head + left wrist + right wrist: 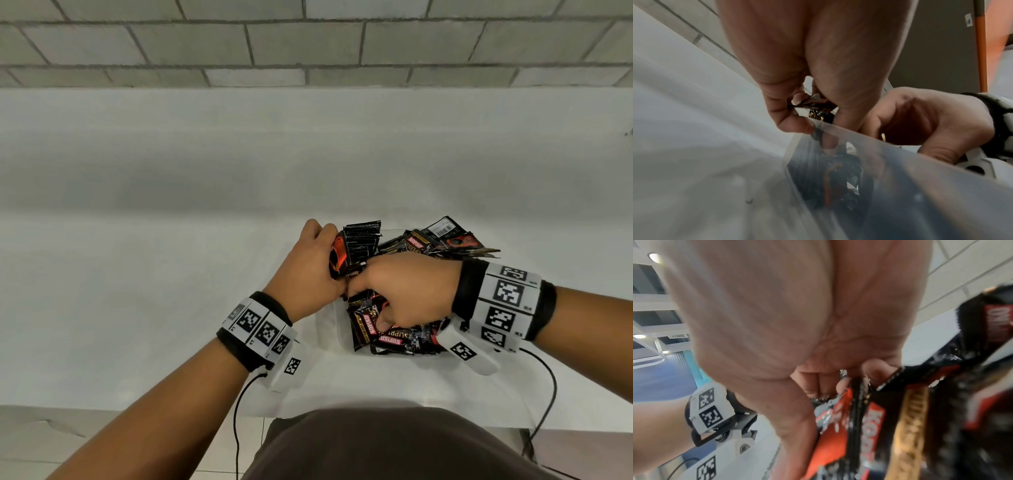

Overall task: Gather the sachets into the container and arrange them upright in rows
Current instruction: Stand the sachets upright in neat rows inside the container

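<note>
A clear plastic container (342, 342) sits on the white table and holds several black and red sachets. My left hand (317, 263) grips an upright stack of sachets (361, 245) at the container's left side. In the left wrist view its fingers (793, 123) pinch the stack (813, 105) just above the clear wall (890, 154). My right hand (407, 291) reaches into the middle of the container, fingers curled down among loose sachets (376, 334). In the right wrist view its fingertips (876, 369) pinch the top edge of a sachet (873, 418).
More loose sachets (448, 240) lie jumbled at the container's far right. The white table (171, 291) runs back to a grey block wall (308, 44). Its front edge is close to my body, and wrist cables (548, 394) hang over it.
</note>
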`<state>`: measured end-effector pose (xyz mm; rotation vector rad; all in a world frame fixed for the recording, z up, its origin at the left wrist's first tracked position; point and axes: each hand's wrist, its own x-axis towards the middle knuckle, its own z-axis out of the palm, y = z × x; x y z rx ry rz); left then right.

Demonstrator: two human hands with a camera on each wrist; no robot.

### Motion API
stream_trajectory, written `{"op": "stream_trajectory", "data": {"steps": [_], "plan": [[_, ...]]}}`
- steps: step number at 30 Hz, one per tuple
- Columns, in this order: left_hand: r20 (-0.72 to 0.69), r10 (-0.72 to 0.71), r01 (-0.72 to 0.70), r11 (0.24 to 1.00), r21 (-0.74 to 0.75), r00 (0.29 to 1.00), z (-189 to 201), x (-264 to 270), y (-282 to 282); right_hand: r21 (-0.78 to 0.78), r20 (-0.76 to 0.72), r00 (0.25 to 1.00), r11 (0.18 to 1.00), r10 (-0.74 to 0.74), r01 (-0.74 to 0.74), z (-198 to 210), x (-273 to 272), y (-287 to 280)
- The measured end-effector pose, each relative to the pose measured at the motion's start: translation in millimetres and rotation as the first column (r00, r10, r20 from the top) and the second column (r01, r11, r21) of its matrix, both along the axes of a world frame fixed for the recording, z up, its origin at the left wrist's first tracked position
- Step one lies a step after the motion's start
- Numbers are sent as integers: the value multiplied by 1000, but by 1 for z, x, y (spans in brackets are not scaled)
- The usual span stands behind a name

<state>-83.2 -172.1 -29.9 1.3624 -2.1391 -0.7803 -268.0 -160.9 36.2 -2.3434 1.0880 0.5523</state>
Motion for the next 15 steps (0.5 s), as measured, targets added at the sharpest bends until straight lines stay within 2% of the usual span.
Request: {"op": "stream_trajectory", "data": {"steps": [10,15], "plan": [[-17,-12,13,1000,25,1000,3,-1,2,19,251,959,992,-129,128,12,-12,1],[-6,-3,3,1000,28,1000,3,0,2,34,289,945,988,-151,148,19,-22,3]]}}
